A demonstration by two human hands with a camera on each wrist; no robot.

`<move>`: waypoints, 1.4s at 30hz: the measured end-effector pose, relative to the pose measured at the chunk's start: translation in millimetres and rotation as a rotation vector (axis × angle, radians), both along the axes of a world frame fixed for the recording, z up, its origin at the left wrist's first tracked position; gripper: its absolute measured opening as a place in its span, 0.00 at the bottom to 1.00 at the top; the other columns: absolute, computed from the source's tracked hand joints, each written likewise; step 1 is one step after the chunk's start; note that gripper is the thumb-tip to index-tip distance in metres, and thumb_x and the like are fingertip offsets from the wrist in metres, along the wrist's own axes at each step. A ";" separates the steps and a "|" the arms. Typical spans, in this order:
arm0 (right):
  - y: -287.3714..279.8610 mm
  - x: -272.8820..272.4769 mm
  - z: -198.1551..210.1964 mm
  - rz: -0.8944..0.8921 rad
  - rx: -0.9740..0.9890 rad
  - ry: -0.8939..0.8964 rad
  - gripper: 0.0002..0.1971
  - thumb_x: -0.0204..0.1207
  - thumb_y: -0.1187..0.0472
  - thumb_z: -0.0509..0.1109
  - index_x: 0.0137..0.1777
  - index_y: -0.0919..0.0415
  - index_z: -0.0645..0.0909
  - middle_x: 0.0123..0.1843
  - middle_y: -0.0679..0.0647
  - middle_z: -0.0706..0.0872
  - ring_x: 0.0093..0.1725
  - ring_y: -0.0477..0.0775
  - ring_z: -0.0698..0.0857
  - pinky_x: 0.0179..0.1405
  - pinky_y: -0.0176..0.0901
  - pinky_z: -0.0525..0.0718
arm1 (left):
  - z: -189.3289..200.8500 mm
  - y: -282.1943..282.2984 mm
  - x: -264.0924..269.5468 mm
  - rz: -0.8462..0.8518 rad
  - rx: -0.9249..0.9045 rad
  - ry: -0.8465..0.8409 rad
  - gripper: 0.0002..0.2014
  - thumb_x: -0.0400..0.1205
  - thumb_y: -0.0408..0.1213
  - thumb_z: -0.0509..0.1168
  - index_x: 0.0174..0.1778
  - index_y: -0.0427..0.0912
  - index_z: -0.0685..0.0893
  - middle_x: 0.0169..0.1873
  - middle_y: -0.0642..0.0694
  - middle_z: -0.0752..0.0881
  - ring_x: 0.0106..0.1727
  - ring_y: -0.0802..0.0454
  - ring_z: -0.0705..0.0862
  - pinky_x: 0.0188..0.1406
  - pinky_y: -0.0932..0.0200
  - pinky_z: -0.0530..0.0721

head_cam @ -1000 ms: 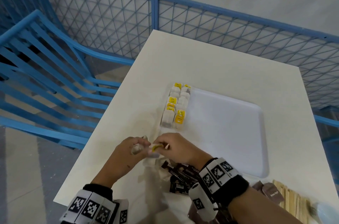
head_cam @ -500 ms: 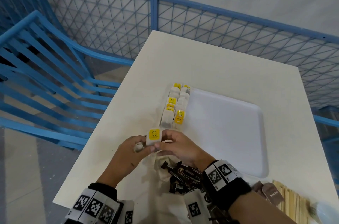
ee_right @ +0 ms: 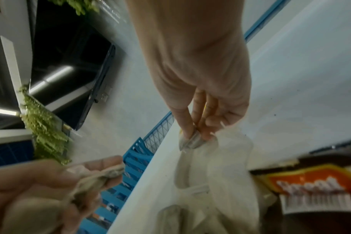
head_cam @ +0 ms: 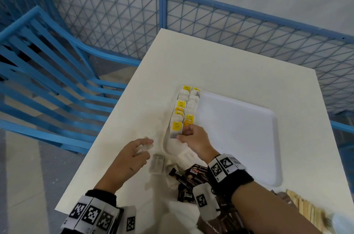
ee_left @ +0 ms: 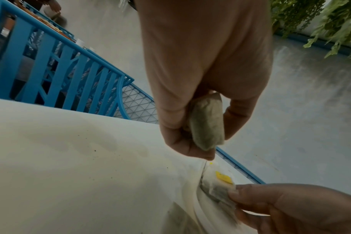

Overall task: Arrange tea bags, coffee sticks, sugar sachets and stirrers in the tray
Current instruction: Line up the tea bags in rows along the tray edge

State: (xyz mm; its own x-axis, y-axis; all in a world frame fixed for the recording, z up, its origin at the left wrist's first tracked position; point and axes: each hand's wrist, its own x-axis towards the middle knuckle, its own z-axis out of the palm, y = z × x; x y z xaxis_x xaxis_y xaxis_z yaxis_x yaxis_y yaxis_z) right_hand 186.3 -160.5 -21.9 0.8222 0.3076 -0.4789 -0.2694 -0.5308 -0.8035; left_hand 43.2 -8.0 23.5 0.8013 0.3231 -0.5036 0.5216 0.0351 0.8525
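the right hand (head_cam: 195, 140) pinches a yellow-tagged tea bag (head_cam: 176, 127) at the near end of the tea bag rows (head_cam: 186, 105), at nine o'clock in the white tray (head_cam: 239, 130). the left hand (head_cam: 132, 155), at seven o'clock beside the tray, grips another tea bag (ee_left: 207, 121).

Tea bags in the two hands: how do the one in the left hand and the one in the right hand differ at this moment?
1. The left hand's tea bag is off the tray, above the table; the right hand's tea bag sits at the near end of the rows in the tray.
2. The left one is bunched within the left hand; the right one stands flat, pinched by the right hand.
3. Only the right one shows a yellow tag.

Both are pale paper bags.
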 end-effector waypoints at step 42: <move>-25.5 -40.5 59.8 0.301 0.222 0.283 0.12 0.75 0.65 0.72 0.54 0.60 0.73 0.32 0.50 0.80 0.27 0.43 0.81 0.27 0.32 0.74 | 7.4 -36.5 8.8 -0.244 0.354 -0.166 0.17 0.63 0.38 0.82 0.37 0.59 0.82 0.45 0.50 0.81 0.49 0.66 0.79 0.41 0.76 0.76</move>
State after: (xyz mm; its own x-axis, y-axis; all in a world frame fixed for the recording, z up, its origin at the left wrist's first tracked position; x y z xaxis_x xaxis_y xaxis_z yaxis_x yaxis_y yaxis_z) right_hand 145.9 -186.1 37.9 0.5273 0.6323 -0.5676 -0.3552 -0.4429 -0.8232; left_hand 52.0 -44.4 30.8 0.9357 0.2438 -0.2550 0.3341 -0.3801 0.8625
